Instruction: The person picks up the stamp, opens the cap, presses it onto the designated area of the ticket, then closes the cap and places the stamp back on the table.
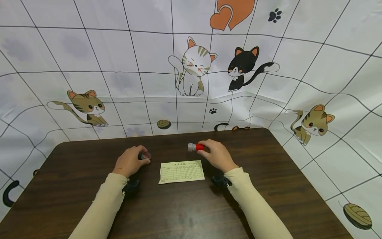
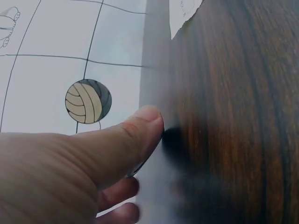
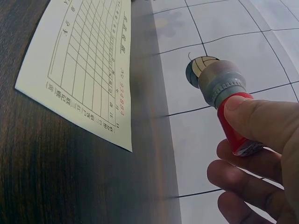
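Note:
In my right hand (image 1: 217,154) is a small red-handled stamp (image 1: 199,147) with a wide grey round head. Thumb and fingers pinch its red part, and the grey head points left, above the table. The right wrist view shows the stamp (image 3: 229,95) tilted, its face pinkish. My left hand (image 1: 129,161) pinches a small round cap (image 1: 146,155), dark-rimmed and reddish inside, low over the table. From the left wrist view the thumb hides most of this cap. Between the hands a yellowish printed receipt slip (image 1: 182,172) lies flat.
The dark wood table (image 1: 185,212) reaches back to a white curtain (image 1: 143,59) printed with black lines, cats and yarn balls. This cloth also hangs along the right side. A black band (image 1: 221,181) circles each wrist over pale sleeves.

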The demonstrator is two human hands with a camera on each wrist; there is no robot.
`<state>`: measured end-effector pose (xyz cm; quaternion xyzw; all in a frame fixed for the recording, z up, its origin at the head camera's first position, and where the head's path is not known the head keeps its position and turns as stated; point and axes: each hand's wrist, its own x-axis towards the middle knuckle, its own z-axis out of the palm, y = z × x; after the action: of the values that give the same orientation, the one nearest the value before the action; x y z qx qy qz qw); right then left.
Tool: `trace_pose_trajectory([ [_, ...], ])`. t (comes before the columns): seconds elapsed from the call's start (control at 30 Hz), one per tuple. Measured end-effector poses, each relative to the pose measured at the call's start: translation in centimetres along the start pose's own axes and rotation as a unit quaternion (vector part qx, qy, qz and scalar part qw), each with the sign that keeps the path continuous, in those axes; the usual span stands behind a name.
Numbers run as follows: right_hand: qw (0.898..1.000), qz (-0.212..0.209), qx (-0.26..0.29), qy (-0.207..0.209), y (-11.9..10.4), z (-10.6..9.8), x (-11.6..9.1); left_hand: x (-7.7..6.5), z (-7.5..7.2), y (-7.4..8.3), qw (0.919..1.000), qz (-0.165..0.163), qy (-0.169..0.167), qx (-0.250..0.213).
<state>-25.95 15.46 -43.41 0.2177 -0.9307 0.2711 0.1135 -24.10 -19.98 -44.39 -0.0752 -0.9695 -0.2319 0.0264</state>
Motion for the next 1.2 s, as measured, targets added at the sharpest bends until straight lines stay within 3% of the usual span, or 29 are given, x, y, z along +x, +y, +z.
trace_pose_trajectory([
  [0.33,1.0,0.007,0.004,-0.005,0.0,0.2,0.0,0.0,0.2,-0.7,0.9993,-0.012,0.017,0.03],
  [0.53,1.0,0.009,0.0,-0.003,-0.1,0.2,0.0,0.0,0.3,-1.1,0.999,-0.038,0.017,0.015],
  [0.73,1.0,0.01,0.0,-0.002,-0.2,0.1,0.0,-0.1,0.2,-0.9,0.999,-0.039,0.019,0.01],
  [0.83,1.0,0.009,0.0,0.0,-0.2,0.0,-0.1,-0.3,0.2,-0.3,0.9988,-0.026,0.037,0.018],
  [1.0,1.0,0.007,-0.002,0.005,0.0,0.0,-0.1,-0.5,0.2,1.9,0.9973,0.027,0.065,0.022],
  [1.1,1.0,0.008,-0.004,0.01,0.1,-0.1,-0.1,-0.6,0.2,3.4,0.996,0.067,0.053,0.026],
  [1.2,1.0,0.009,-0.004,0.011,0.1,-0.2,-0.1,-0.7,0.3,4.6,0.9939,0.103,0.013,0.038],
])
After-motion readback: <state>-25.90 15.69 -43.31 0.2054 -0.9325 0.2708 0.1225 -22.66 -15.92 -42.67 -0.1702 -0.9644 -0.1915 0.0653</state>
